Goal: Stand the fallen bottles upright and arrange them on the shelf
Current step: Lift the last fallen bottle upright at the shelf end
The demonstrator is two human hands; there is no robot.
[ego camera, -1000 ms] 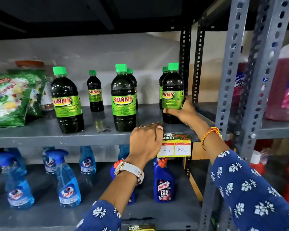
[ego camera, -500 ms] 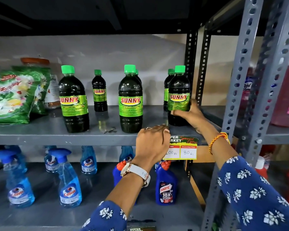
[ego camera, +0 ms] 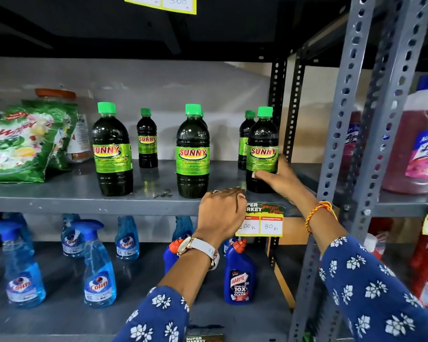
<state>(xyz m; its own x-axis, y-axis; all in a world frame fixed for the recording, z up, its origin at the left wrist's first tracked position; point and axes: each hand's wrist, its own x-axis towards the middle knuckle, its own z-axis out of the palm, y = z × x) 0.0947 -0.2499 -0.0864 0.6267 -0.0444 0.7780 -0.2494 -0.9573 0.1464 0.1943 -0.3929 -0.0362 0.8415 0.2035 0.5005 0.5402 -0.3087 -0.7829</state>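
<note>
**Bottles upright on the shelf; final positioning under way**

The right hand [ego camera: 281, 180] forms the grip, its fingers wrapped round the lower body of a dark, green-capped plastic bottle [ego camera: 262, 149] that stands upright at the right end of the grey metal shelf [ego camera: 59, 196]. The left hand [ego camera: 221, 211], loosely curled and holding nothing, rests on the shelf's front edge at about 8 o'clock from that bottle. A second bottle [ego camera: 245, 137] stands just behind the gripped one at 10 o'clock; a centre bottle [ego camera: 192, 154], a small rear bottle [ego camera: 147, 141] and a left bottle [ego camera: 112, 154] lie out toward 9 o'clock. Every bottle visible is upright, so righting appears finished; evening out the loosely spaced row seems to remain. Labels read "SUNNY". The price tag [ego camera: 261, 222] at 6 o'clock reads "100 Rs" and "80 Rs". Below, blue spray bottles [ego camera: 98, 280] read "Colin" and a blue cleaner bottle [ego camera: 239, 280] "HARPIC 10X TOTAL CLEAN".
</note>
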